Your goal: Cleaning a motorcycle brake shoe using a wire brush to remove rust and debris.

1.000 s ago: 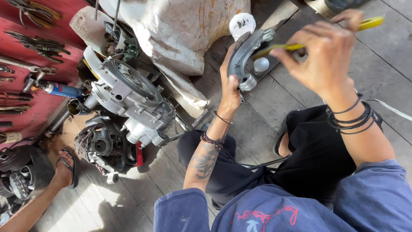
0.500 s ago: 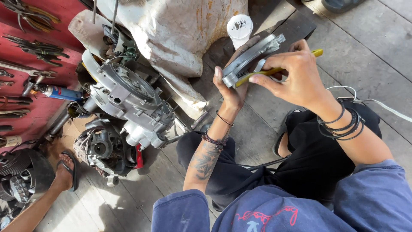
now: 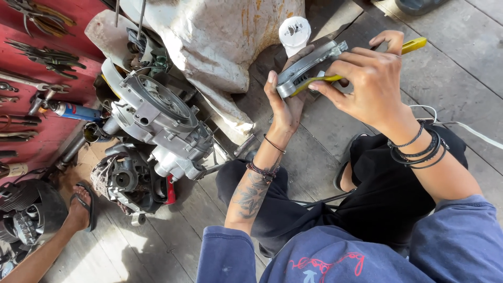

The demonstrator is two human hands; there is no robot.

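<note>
L hand (image 3: 285,107), palm up, wrist bent back, grips grey metal cover (image 3: 309,65) from below. R hand (image 3: 369,84), arched over it, pinches yellow-handled tool (image 3: 356,68) against cover edge.

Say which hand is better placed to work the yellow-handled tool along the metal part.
Right. The right hand already grips the yellow-handled tool, its tip against the grey metal part. The left hand is busy propping that part up from beneath.

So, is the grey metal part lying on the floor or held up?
Held up. The left hand grips the grey metal part above the floor planks, and the right hand presses a yellow-handled tool against it.
</note>
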